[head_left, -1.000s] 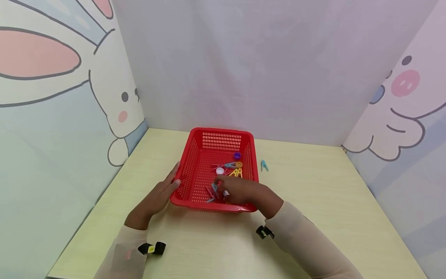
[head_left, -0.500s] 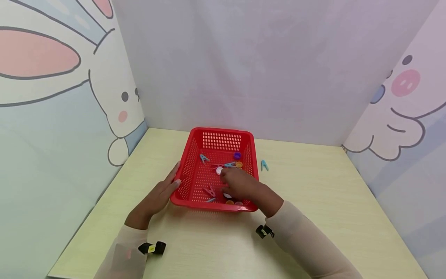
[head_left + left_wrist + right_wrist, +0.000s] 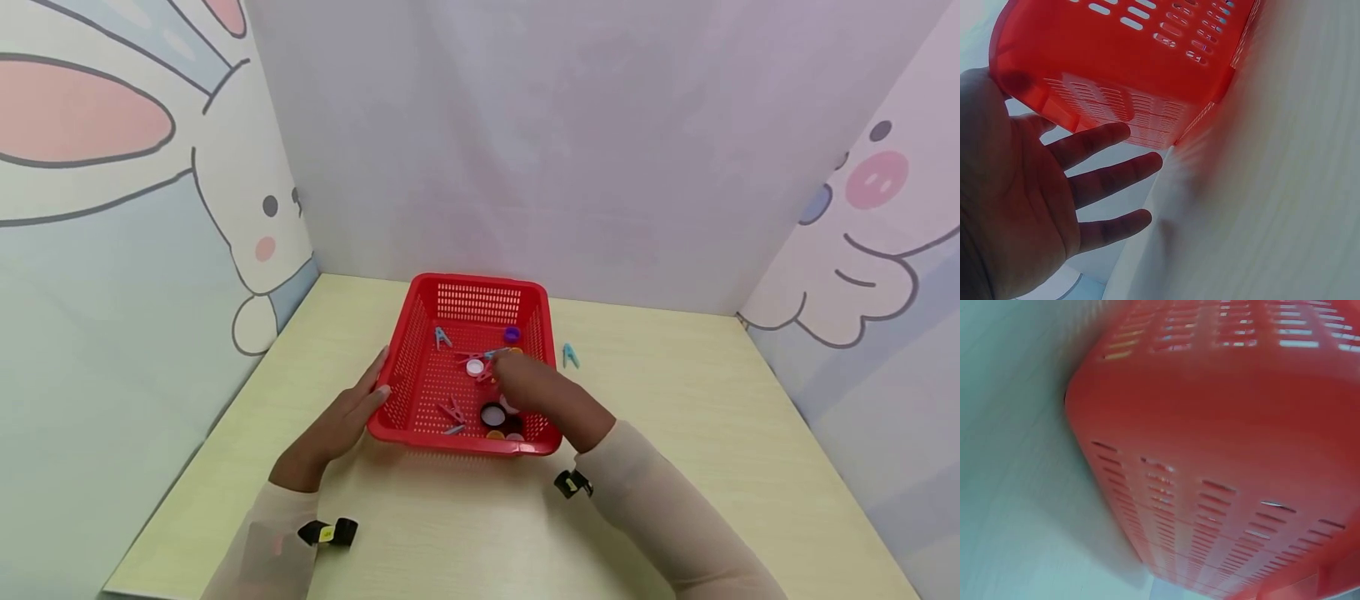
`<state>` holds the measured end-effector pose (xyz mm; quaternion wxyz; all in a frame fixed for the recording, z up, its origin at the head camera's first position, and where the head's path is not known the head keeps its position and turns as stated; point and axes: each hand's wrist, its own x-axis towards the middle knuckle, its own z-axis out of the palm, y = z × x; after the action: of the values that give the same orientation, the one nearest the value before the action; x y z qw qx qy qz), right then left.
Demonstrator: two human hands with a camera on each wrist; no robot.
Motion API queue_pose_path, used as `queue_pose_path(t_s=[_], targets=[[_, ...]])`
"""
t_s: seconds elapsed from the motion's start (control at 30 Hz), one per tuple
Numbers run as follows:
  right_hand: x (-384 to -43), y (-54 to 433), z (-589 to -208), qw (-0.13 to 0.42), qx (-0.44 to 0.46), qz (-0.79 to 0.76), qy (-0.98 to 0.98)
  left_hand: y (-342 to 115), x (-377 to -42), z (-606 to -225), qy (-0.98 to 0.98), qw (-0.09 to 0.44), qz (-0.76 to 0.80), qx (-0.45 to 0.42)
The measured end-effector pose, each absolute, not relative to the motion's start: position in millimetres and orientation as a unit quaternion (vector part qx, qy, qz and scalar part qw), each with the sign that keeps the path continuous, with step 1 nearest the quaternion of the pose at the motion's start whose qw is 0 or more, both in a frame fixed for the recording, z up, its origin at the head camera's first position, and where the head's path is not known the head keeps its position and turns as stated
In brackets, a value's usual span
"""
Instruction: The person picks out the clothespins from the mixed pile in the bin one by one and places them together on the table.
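A blue clothespin (image 3: 442,337) is now set apart, far left in the red basket (image 3: 450,442).
The black-rimmed lid (image 3: 492,415) is uncovered as the right hand (image 3: 528,382) is shifted farther; its hold cannot be told, its fingers being hidden. The basket's left side is steadied by the left hand (image 3: 350,417), fingers (image 3: 1113,180) spread and straight.

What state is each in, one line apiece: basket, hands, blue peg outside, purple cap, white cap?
red basket: upright
left hand: fingers spread, at the basket's side
right hand: inside the basket, fingers hidden, grip unclear
blue peg: lying on the table, clipped to nothing
purple cap: loose in the basket
white cap: loose in the basket
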<state>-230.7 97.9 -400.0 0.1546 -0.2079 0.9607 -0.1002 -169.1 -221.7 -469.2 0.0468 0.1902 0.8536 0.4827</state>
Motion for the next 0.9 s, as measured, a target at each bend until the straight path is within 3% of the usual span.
queue_pose_path(t_s=[0.27, 0.53, 0.9], targets=[[-242.4, 99.8, -399.0, 0.17, -0.202, -0.093, 0.96, -221.7, -169.9, -471.0, 0.851, 0.044, 0.487, 0.192], [-262.0, 104.6, -394.7, 0.146, -0.235, 0.003, 0.961, -221.3, -172.2, -475.8, 0.85, 0.046, 0.488, 0.191], [-284.7, 104.2, -393.6, 0.159, -0.226, -0.027, 0.961, -221.6, -170.3, -473.8, 0.854, 0.046, 0.484, 0.186]])
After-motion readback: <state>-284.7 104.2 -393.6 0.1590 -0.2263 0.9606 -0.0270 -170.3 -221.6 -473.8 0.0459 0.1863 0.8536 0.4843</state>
